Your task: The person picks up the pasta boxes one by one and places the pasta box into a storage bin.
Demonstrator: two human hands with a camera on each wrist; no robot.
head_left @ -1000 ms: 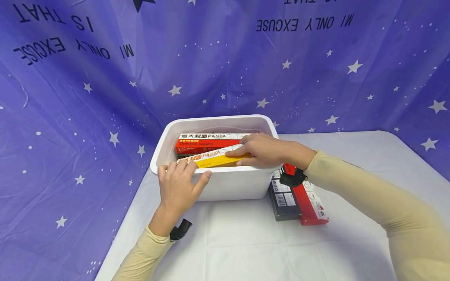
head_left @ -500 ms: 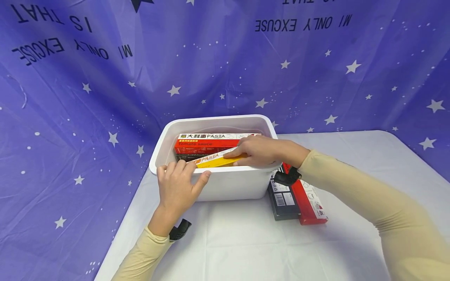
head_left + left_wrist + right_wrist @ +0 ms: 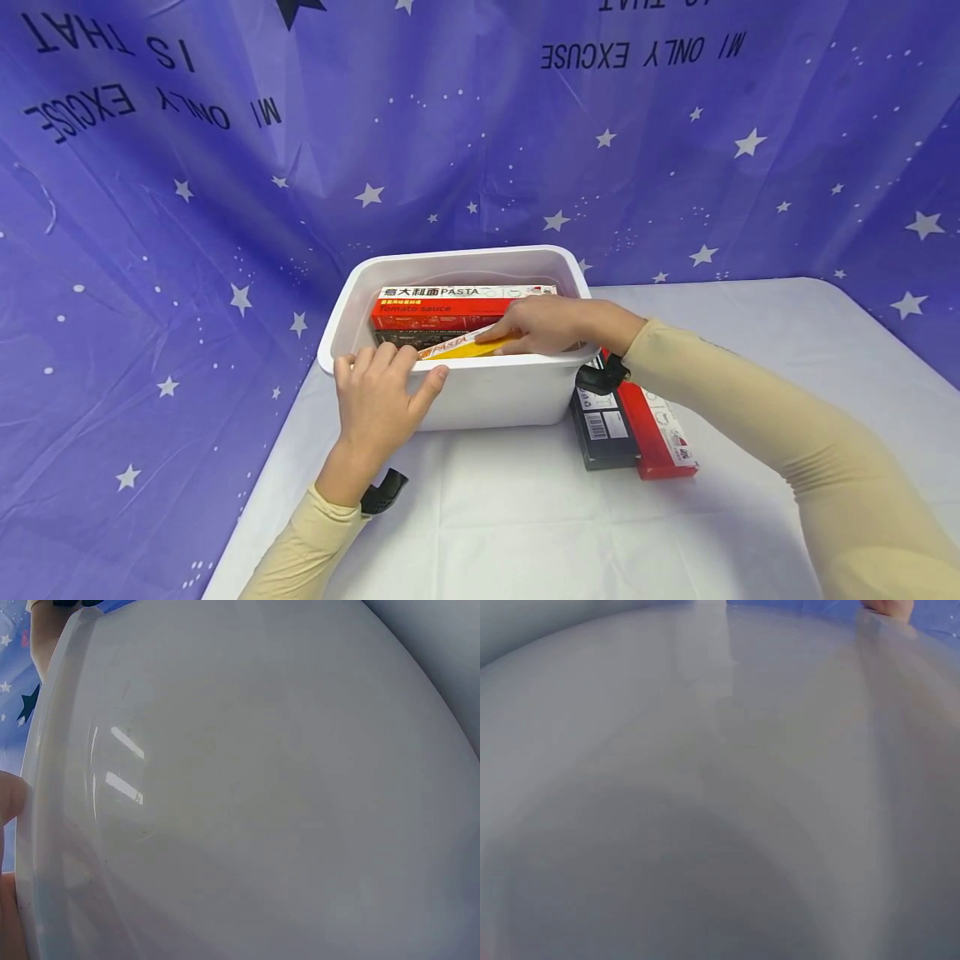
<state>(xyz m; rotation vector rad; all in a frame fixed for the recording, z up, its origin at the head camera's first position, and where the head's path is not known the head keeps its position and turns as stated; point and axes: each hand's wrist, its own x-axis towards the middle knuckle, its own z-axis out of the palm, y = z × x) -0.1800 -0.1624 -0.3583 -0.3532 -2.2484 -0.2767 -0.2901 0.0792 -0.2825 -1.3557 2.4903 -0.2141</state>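
Observation:
A white plastic storage bin [image 3: 487, 396] stands on the table. My left hand [image 3: 378, 392] grips its near rim at the left, fingers over the edge and thumb outside; in the left wrist view, fingers [image 3: 10, 796] show beyond the rim. Inside the bin, my right hand [image 3: 547, 323] holds a yellow and white pasta box [image 3: 461, 344] by its right part. This box slants, and the near wall hides its lower side. Behind it lie a red tomato sauce pasta box [image 3: 442, 313] and a dark box [image 3: 408, 337], partly covered. The right wrist view shows mostly the bin's wall [image 3: 705, 787].
Beside the bin's right front corner, a black box [image 3: 609, 437] and a red and white pasta box [image 3: 663, 433] lie side by side on the white tablecloth [image 3: 495, 517]. A purple star-printed curtain [image 3: 480, 150] hangs behind and to the left.
My right hand has moved slightly left and down, and the yellow pasta box has sunk deeper into the bin. More of the dark box shows. My left hand stays on the rim.

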